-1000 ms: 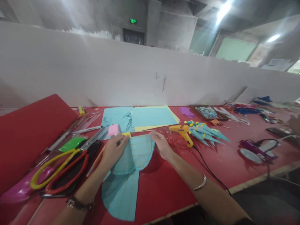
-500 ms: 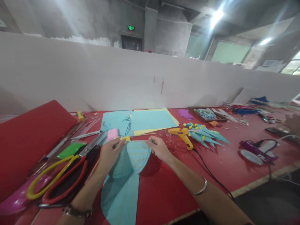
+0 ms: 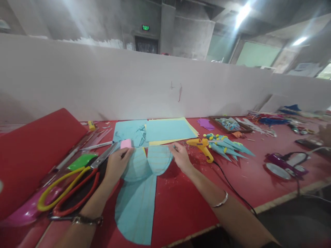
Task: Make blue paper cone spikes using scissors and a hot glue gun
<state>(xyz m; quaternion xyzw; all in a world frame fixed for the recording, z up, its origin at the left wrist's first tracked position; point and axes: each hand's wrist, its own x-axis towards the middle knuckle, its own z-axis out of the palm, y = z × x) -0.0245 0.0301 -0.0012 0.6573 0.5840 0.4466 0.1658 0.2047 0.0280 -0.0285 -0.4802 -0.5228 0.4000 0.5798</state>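
Note:
My left hand (image 3: 119, 162) pinches the upper left edge of a light blue paper piece (image 3: 137, 165) marked with faint lines. Its upper right corner is between the thumb and fingers of my right hand (image 3: 181, 156). The held paper has two rounded lobes, one under each hand, with a gap at the top between them. Beneath it, a longer blue paper piece (image 3: 137, 210) with a curved left side lies on the red table; whether the two are joined I cannot tell. A pink block (image 3: 126, 143) sits just beyond my left fingers.
Large red-and-yellow-handled scissors (image 3: 77, 193) lie left of my forearm. A yellow glue gun (image 3: 203, 148) with a black cord rests at right, beside pointed blue paper shapes (image 3: 230, 146). Blue sheets (image 3: 170, 131) lie behind my hands. Another person's hand (image 3: 325, 136) shows at far right.
My hands have shifted slightly up and the right one a little to the right. The held paper has spread, its two lobes now side by side with a gap between.

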